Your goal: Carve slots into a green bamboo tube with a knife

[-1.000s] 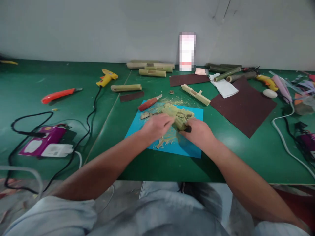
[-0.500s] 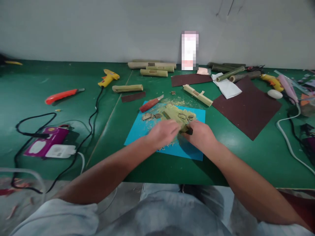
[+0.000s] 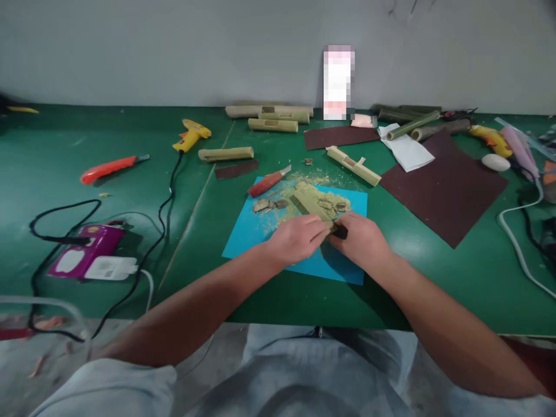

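Both hands meet over a blue sheet (image 3: 245, 231). My left hand (image 3: 299, 237) is closed, its fingertips pinching a small greenish piece (image 3: 331, 225) that is mostly hidden. My right hand (image 3: 362, 237) curls closed round a small dark piece (image 3: 341, 231), its fingertips almost touching the left ones. Just beyond the fingers lies a dust-covered flat strip (image 3: 309, 200), with yellow-green dust and shavings around it. Small bamboo chips (image 3: 263, 205) rest left of the strip. A red-handled knife (image 3: 267, 183) lies across the sheet's far left edge.
Cut bamboo tubes (image 3: 354, 166) lie beyond the sheet, more along the wall. Dark brown sheets (image 3: 443, 191) and a white paper (image 3: 408, 152) are at right. Leftward are a yellow glue gun (image 3: 191, 136), an orange-handled knife (image 3: 108, 169) and a purple power strip (image 3: 93, 246) with cords.
My hands have shifted slightly right and the left fingers now show more sharply. More of the dusty strip is visible. The whole view has moved a little.
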A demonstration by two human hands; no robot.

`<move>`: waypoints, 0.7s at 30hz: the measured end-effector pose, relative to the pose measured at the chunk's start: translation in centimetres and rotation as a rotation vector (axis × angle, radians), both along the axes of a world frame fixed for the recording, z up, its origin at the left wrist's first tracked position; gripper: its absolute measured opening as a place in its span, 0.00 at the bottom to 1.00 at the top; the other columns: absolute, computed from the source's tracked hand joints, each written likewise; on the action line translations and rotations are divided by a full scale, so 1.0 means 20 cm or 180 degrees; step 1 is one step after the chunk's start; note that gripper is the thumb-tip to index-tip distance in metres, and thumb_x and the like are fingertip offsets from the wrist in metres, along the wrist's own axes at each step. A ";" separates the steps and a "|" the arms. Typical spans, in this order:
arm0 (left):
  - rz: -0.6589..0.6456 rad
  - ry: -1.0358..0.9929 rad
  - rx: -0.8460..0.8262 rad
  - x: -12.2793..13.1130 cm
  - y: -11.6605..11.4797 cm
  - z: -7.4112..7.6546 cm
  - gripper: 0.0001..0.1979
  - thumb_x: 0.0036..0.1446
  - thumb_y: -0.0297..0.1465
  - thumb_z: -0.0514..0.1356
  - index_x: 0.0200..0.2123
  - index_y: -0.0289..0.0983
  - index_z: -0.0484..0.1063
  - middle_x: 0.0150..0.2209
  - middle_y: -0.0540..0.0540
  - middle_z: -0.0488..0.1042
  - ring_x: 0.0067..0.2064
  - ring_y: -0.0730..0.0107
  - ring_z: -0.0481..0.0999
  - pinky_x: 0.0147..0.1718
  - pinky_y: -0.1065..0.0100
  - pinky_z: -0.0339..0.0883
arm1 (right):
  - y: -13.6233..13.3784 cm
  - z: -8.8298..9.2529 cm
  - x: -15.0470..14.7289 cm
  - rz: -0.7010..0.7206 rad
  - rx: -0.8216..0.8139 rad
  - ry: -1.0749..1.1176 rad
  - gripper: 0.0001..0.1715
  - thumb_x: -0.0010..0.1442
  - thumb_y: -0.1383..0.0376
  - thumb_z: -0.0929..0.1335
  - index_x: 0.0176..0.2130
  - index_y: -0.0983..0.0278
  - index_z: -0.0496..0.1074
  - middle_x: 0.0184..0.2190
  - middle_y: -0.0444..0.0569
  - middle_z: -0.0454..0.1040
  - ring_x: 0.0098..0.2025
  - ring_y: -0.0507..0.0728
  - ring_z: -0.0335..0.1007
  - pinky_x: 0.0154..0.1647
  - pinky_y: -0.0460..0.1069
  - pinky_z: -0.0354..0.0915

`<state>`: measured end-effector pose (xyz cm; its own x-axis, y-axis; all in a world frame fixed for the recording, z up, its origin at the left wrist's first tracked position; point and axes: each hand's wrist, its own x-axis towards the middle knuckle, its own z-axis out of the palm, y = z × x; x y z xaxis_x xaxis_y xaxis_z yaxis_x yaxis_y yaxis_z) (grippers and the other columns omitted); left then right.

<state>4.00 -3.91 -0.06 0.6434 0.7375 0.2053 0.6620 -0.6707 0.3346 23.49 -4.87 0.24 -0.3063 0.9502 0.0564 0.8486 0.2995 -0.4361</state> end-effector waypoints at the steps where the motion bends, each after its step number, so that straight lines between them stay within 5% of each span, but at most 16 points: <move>1: 0.0043 -0.0085 0.0033 -0.02 0.02 -0.01 0.16 0.71 0.35 0.50 0.43 0.38 0.78 0.38 0.44 0.79 0.40 0.65 0.78 0.37 0.67 0.71 | 0.00 0.00 0.00 -0.0007 -0.0009 0.0021 0.09 0.57 0.62 0.72 0.30 0.61 0.68 0.33 0.48 0.73 0.36 0.56 0.68 0.34 0.50 0.57; 8: 0.0726 -0.0586 0.0544 -0.15 0.22 -0.05 0.13 0.69 0.33 0.53 0.45 0.37 0.78 0.40 0.44 0.81 0.45 0.64 0.79 0.45 0.65 0.72 | 0.00 -0.01 0.00 -0.0014 0.0025 0.0031 0.11 0.57 0.59 0.73 0.32 0.61 0.69 0.34 0.49 0.75 0.39 0.58 0.69 0.36 0.51 0.59; 11: 0.0581 -0.0529 0.0503 -0.10 0.15 -0.04 0.14 0.69 0.34 0.53 0.43 0.36 0.78 0.36 0.44 0.79 0.40 0.65 0.79 0.40 0.65 0.72 | 0.00 0.00 0.00 0.0002 0.0038 -0.0012 0.11 0.57 0.59 0.73 0.32 0.62 0.70 0.35 0.49 0.75 0.38 0.58 0.69 0.35 0.51 0.58; 16: -0.0267 -0.0215 0.0247 -0.01 0.01 -0.03 0.17 0.71 0.35 0.50 0.39 0.37 0.78 0.33 0.45 0.76 0.35 0.66 0.77 0.32 0.67 0.67 | 0.00 0.01 0.00 -0.0009 -0.0027 -0.0093 0.06 0.56 0.64 0.71 0.31 0.61 0.70 0.34 0.47 0.73 0.35 0.55 0.67 0.33 0.50 0.56; 21: 0.0267 -0.0334 0.0464 -0.06 0.10 -0.02 0.17 0.71 0.34 0.49 0.39 0.36 0.77 0.33 0.45 0.77 0.37 0.66 0.76 0.35 0.66 0.68 | 0.01 0.02 0.00 -0.0055 -0.0095 -0.0120 0.10 0.58 0.60 0.72 0.30 0.61 0.69 0.32 0.47 0.72 0.34 0.55 0.67 0.32 0.50 0.55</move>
<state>2.78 -1.84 -0.48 0.5503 0.7452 0.3766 0.6843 -0.6610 0.3080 23.45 -4.73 0.60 -0.2912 0.9565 0.0168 0.8695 0.2719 -0.4123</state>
